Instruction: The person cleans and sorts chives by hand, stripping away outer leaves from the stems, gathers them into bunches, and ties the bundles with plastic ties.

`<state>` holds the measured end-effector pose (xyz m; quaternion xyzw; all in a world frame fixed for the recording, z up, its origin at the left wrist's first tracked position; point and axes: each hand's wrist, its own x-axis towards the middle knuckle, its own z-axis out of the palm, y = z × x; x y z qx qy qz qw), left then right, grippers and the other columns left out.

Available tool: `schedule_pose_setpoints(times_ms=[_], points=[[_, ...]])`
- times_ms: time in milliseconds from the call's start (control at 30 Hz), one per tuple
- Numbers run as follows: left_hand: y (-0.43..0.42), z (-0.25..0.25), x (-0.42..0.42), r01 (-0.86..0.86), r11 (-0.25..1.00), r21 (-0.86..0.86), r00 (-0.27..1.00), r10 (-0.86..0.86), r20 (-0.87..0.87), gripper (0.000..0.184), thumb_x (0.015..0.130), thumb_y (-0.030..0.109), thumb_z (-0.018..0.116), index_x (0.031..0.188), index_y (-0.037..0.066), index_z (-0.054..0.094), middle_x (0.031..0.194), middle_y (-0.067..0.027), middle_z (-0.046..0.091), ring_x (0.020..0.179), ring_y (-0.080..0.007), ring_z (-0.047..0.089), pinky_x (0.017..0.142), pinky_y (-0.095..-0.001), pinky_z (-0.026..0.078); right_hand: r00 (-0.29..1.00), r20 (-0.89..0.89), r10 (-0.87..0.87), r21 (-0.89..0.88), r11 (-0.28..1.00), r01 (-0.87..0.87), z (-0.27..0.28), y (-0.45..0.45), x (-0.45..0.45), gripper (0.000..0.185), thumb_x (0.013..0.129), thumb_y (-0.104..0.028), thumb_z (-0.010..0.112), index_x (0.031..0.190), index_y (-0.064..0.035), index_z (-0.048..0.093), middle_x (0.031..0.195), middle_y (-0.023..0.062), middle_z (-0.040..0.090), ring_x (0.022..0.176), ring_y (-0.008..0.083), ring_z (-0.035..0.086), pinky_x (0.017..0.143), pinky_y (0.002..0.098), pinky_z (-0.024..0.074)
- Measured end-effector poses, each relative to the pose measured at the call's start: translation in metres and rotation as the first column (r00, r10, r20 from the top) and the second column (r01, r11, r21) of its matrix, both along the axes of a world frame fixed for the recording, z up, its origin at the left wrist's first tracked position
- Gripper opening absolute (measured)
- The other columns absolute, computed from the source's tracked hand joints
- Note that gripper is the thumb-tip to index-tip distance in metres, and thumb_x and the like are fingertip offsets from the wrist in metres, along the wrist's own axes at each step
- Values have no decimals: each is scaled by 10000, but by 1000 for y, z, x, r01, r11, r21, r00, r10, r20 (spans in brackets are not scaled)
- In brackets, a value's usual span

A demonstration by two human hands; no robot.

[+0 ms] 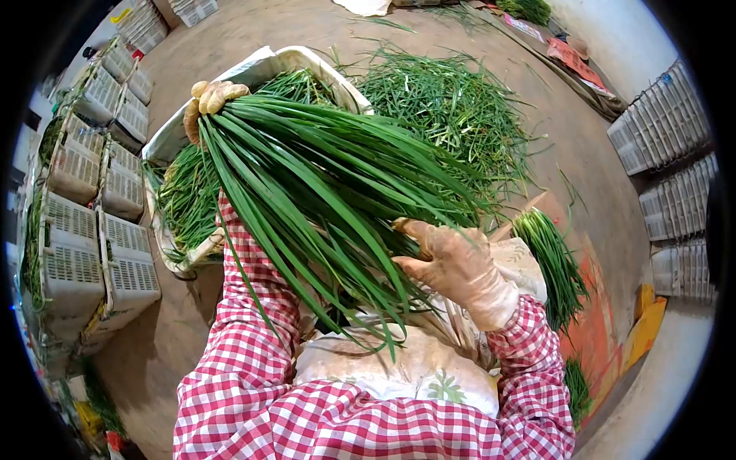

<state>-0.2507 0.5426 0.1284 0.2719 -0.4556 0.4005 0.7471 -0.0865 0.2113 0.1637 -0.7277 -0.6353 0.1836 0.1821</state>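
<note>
My left hand [216, 100], in a pale stained glove, is closed round the gathered end of a big bunch of long green chives [330, 172]. The leaves fan out from there to the right and down toward my lap. At the lower right edge of the leaves is my right hand [460, 268], also gloved. Its thumb and forefinger are spread apart beside the leaves; whether they touch them I cannot tell. Beneath the bunch stands a white-lined basket [159, 146] holding more chives [192, 195], partly hidden by my left arm.
A heap of loose green leaves [452, 107] lies on the floor ahead. Another chive bunch [553, 261] rests to my right. Several white plastic crates [126, 245] line the left side. More stacked crates [663, 115] stand by the right wall.
</note>
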Motion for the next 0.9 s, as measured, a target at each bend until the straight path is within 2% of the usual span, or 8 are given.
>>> schedule_pose_setpoints(times_ms=[67, 133, 300, 367, 400, 500, 733, 900], points=[[-6, 2, 0, 3, 998, -58, 1000, -4, -18, 161, 898, 134, 507, 998, 18, 554, 767, -12, 527, 789, -129, 526, 898, -322, 378, 1000, -2, 26, 39, 999, -26, -3, 3, -3, 423, 731, -244, 742, 1121, -134, 619, 866, 112, 677, 742, 242, 669, 645, 317, 525], [-8, 2, -5, -14, 991, -134, 997, 5, -73, 158, 903, 129, 504, 1003, 15, 548, 758, -15, 525, 794, -132, 527, 898, -324, 378, 995, -63, 80, 372, 927, -51, -8, 7, -8, 382, 736, -207, 734, 1083, -84, 634, 919, 116, 678, 783, 251, 667, 691, 298, 535], [-12, 1, -9, -41, 981, -190, 996, 25, -82, 158, 902, 125, 501, 993, 6, 549, 767, -22, 535, 808, -142, 533, 901, -323, 378, 866, -499, 26, 269, 955, 127, -9, 13, -10, 280, 860, -268, 613, 1063, -77, 640, 863, 86, 680, 754, 199, 657, 686, 300, 514], [-14, -2, -9, -30, 981, -190, 997, 17, -73, 163, 895, 131, 508, 1004, 15, 544, 768, -8, 527, 798, -132, 523, 899, -312, 372, 739, -671, -53, -16, 998, 57, 0, 9, 6, 314, 919, -313, 545, 1112, -77, 620, 901, 23, 663, 712, 102, 613, 612, 244, 504], [-15, -3, -6, -30, 980, -195, 997, 16, -78, 163, 895, 131, 508, 1004, 15, 544, 768, -8, 527, 798, -132, 523, 899, -312, 372, 447, -875, -187, -212, 977, -8, 5, 9, 11, 342, 930, -327, 529, 1139, -67, 605, 932, 14, 651, 723, 83, 600, 593, 226, 504], [-16, -7, -3, 27, 975, -221, 999, -36, -39, 176, 882, 142, 524, 1008, 22, 547, 771, 10, 513, 773, -120, 503, 896, -305, 367, 379, -912, -159, -263, 935, -239, -7, 6, 20, 416, 934, -348, 515, 1186, -20, 558, 979, 28, 628, 750, 93, 601, 569, 212, 512], [-7, -16, 5, 31, 994, -105, 999, -29, 25, 190, 873, 153, 529, 1018, 30, 544, 795, -5, 544, 806, -129, 534, 900, -313, 376, 214, -951, -222, -272, 931, -244, -3, -2, 27, 503, 882, -353, 607, 1154, 65, 536, 989, 137, 657, 729, 146, 650, 527, 214, 514], [-7, -15, 11, 76, 992, -97, 997, -76, 8, 201, 883, 171, 517, 1026, 30, 537, 807, -10, 534, 811, -142, 536, 915, -329, 380, 350, -923, -158, -215, 968, -130, -19, 10, 14, 573, 793, -314, 729, 1175, 69, 539, 994, 109, 659, 809, 138, 614, 706, 258, 511]])
